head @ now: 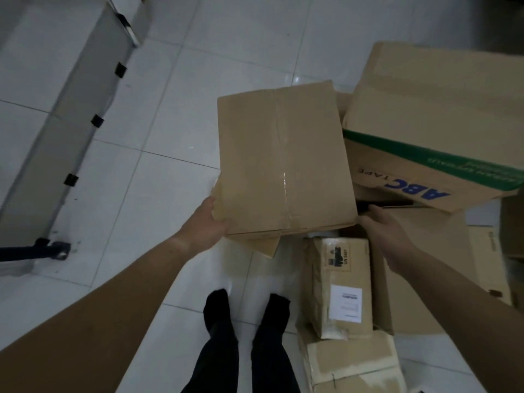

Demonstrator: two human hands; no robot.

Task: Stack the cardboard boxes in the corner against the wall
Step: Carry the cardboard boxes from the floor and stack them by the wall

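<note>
A plain taped cardboard box (283,163) is in the middle of the view, lifted above the white tile floor. My left hand (207,225) grips its near left corner from the side. My right hand (388,231) is at its near right corner, fingers reaching toward the edge; whether it grips the box is hidden. To the right lies a bigger box printed "ABC TAPE" with a green stripe (433,131), tilted on other cardboard. A small labelled box (343,282) stands below the held box, and a worn one (351,361) lies in front of it.
A long white panel with black clips (71,123) leans on the left, a dark wheeled base (54,248) at its foot. Flattened cardboard (425,279) covers the floor on the right. My two legs in dark trousers (246,336) stand on the tiles at the bottom centre.
</note>
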